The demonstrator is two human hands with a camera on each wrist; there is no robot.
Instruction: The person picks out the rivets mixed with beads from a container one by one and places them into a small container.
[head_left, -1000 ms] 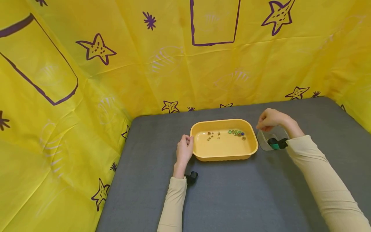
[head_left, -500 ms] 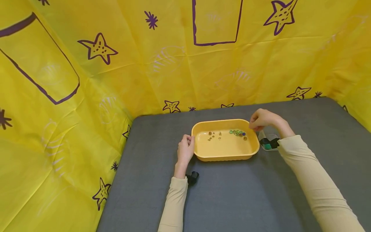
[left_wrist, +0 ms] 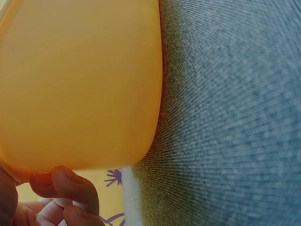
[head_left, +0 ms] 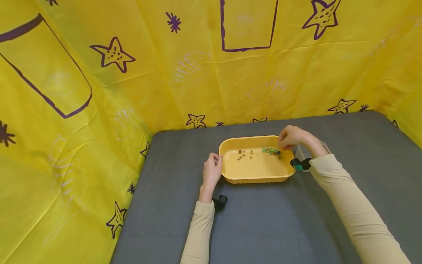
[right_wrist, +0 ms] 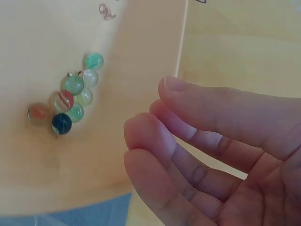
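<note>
Two hands at yellow tray (head_left: pixel 257 178), frame centre, on grey mat (head_left: pixel 263 220). I see left hand (head_left: pixel 211 172) gripping tray's left rim, fingers curled. Right hand (head_left: pixel 291 137) hovers empty, fingers relaxed, over marbles (head_left: pixel 271 150) in tray's upper right corner.

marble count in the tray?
7 marbles, all clustered in one patch on the floor of the yellow tray, at its far right under the right hand. A blue and two reddish sit at one end; the rest are green or clear. None look hidden.
</note>
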